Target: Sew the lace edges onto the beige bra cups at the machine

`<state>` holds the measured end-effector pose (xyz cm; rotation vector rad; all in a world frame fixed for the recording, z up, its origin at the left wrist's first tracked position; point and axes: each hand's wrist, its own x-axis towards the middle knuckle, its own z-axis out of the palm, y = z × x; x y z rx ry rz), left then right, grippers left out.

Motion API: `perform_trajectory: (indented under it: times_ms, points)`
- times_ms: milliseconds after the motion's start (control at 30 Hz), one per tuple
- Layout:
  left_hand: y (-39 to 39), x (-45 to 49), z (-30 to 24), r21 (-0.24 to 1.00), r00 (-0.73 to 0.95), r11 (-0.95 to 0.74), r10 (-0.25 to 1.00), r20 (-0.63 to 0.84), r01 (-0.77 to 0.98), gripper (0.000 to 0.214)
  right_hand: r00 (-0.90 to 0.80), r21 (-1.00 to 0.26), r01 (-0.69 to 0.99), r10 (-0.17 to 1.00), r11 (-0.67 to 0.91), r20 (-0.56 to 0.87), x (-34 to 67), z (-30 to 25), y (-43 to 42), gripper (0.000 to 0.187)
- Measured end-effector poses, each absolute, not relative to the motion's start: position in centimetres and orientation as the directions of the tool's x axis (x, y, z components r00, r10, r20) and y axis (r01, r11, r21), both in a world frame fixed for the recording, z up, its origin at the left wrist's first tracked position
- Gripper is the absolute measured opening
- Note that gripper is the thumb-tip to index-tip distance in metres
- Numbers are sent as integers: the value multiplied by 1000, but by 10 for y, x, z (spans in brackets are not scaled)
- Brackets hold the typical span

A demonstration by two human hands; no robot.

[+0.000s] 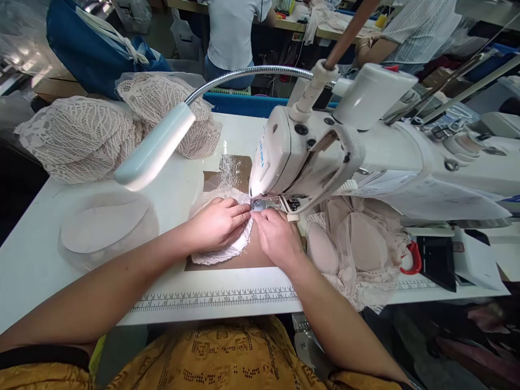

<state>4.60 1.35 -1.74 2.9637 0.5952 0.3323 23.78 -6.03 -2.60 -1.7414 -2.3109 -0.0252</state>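
A lace-covered bra cup [221, 257] lies under the head of a white sewing machine [276, 154], its edge at the needle area. My left hand [219, 221] rests over the cup, fingers together and fingertips gripping its edge just in front of the presser foot. From the other side, my right hand [279, 234] is closed, thumb and forefinger pinching the same edge; the fingertips of both hands nearly meet. The needle and the exact stitching point are mostly hidden by the fingers and machine head.
Stacked lace cups [81, 135] lie at the back left, with a plain white cup piece [109, 225] nearer. A lamp [156, 143] arches over the table. Finished-looking bras [361, 241] and red-handled scissors [414, 259] lie right. A printed ruler [219, 299] runs along the front edge. Two people work beyond.
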Motion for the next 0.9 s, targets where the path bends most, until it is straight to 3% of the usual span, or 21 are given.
perform_trajectory:
  times_ms: [433,900]
  points:
    - [16,44,-16,179,914,-929,356,195,324,36,-275,-132,941,933,311,233,237,-25,-61,34]
    - [21,45,-18,204,891,-921,377,252,332,35,-264,-250,922,952,296,155,241,-21,-63,37]
